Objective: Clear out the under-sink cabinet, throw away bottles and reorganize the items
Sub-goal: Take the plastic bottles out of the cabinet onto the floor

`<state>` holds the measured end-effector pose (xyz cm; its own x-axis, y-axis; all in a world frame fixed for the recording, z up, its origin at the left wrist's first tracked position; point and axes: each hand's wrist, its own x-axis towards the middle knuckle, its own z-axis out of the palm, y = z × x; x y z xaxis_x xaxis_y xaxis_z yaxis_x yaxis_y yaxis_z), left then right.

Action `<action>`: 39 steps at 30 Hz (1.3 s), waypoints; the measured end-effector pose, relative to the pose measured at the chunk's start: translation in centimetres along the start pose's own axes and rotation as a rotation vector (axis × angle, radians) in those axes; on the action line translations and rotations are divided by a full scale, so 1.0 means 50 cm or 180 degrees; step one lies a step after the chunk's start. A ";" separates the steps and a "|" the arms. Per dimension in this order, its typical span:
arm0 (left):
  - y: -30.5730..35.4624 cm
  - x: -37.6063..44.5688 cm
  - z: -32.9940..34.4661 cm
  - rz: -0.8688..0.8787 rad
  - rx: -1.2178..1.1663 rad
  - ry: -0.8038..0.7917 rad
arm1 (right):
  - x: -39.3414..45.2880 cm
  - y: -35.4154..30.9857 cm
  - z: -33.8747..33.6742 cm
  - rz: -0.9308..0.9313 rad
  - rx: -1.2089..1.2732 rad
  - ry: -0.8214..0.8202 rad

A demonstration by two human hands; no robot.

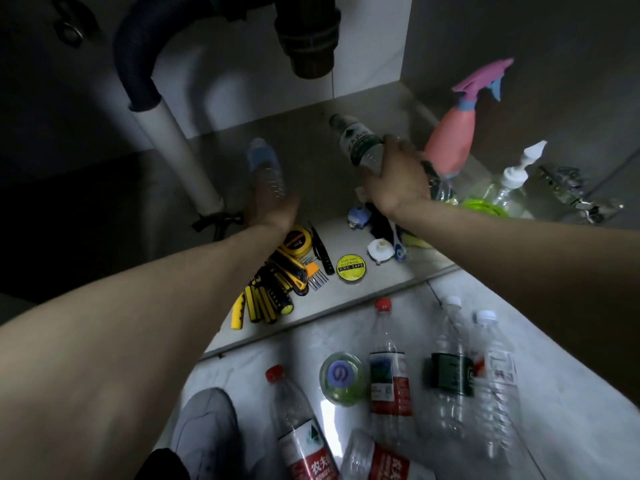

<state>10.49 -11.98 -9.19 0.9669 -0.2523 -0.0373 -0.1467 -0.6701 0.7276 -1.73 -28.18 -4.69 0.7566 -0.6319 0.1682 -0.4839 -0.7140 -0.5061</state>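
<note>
Both my arms reach into the under-sink cabinet. My left hand grips the base of a clear plastic bottle with a blue label, its cap pointing to the back wall. My right hand holds a clear bottle with a green label, lifted and tilted back-left. A pink spray bottle stands just right of that hand. Several empty plastic bottles lie on the white floor outside the cabinet, some with red caps, beside a green-lidded jar.
A black drain hose and white pipe hang at the left, the sink trap above. Yellow-black tools, a tape measure and a PVC tape roll lie at the cabinet's front edge. Pump bottles stand at the right. My grey shoe is below.
</note>
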 end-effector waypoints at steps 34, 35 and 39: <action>-0.119 -0.760 -0.240 -0.0649 -0.0194 0.0052 | -0.762 0.280 -0.275 0.1962 0.1174 -0.0206; -0.132 -0.770 -0.234 -0.0762 -0.0135 0.0002 | -0.776 0.290 -0.273 0.2064 0.1154 -0.0064; -0.171 -0.802 -0.205 -0.0941 -0.0004 -0.0234 | -0.809 0.317 -0.262 0.2398 0.1019 0.0403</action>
<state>-24.91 11.03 -6.88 0.9500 -0.0964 -0.2970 0.1390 -0.7212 0.6786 -45.78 -17.88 -8.44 0.2152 -0.9496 -0.2280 -0.6784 0.0226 -0.7344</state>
